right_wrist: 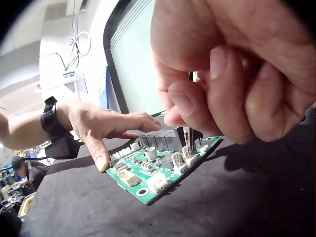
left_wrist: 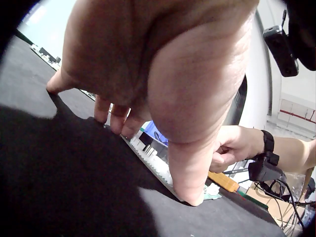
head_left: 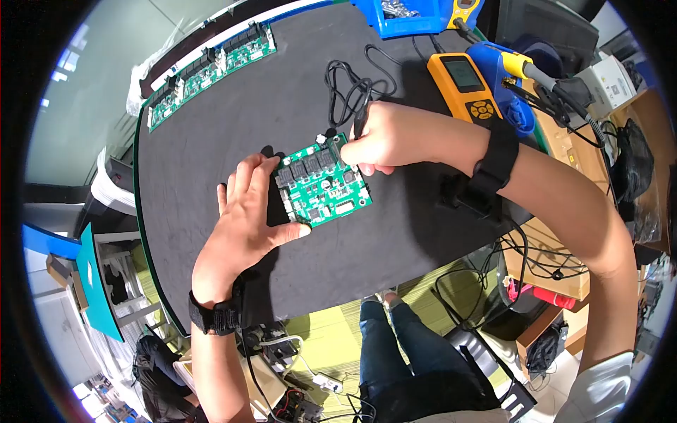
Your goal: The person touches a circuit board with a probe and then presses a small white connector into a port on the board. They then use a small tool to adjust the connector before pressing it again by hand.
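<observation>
A green circuit board [head_left: 321, 187] with black relays and white connectors lies on the dark mat. My left hand [head_left: 243, 204] spans its left side, thumb at the near edge and fingers at the far corner, holding the board between them. In the left wrist view, this thumb [left_wrist: 187, 173] meets the board's edge. Over the board's right part, my right hand [head_left: 374, 141] pinches a black pen-like tool [head_left: 361, 121] with a cable. A metal tip [right_wrist: 187, 136] shows below the fingers, close to the white pin connectors; whether it touches them, I cannot tell.
Several green boards [head_left: 211, 67] line the mat's far left edge. A black cable [head_left: 342, 92] lies coiled beyond my right hand. An orange meter [head_left: 465, 88] sits at the back right, near a blue tray [head_left: 402, 25] of metal parts and a blue-and-yellow device.
</observation>
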`<state>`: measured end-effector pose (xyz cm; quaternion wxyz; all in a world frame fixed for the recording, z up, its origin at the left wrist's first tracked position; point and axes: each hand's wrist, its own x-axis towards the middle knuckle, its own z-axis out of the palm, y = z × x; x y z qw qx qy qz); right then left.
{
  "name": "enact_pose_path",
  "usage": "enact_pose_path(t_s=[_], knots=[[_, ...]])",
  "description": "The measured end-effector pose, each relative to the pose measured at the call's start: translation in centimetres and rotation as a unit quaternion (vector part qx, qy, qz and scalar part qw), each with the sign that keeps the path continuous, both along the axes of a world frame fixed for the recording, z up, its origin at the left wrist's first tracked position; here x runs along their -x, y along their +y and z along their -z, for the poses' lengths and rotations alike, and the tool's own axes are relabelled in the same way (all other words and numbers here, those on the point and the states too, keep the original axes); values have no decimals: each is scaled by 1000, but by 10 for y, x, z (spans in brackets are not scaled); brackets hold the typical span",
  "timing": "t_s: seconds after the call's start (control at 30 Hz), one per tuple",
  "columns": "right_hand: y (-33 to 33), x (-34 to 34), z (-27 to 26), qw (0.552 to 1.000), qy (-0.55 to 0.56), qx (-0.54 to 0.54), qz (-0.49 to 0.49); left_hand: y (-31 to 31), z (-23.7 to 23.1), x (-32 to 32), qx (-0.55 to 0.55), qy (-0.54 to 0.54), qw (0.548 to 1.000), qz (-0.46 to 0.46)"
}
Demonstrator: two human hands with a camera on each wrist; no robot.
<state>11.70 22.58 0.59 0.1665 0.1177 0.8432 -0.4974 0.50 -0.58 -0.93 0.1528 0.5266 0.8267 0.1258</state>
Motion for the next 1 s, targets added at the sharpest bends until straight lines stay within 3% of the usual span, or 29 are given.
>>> enact_pose_path(t_s=[0.53, 0.6, 0.83, 0.93, 1.0], knots=[[2, 3, 1, 1000, -27, 6, -2, 2, -3, 1, 17, 4, 1000, 5], [4, 4, 5, 997, 46, 4, -67, 3, -4, -1, 18, -9, 1000, -8], [4, 5, 9, 996, 61, 25, -62, 4, -6, -4, 22, -29, 999, -29], [4, 3, 6, 999, 20, 44, -12, 4, -7, -5, 25, -30, 999, -35], [7, 4, 8, 993, 96, 39, -63, 2, -1, 0, 15, -14, 1000, -18]])
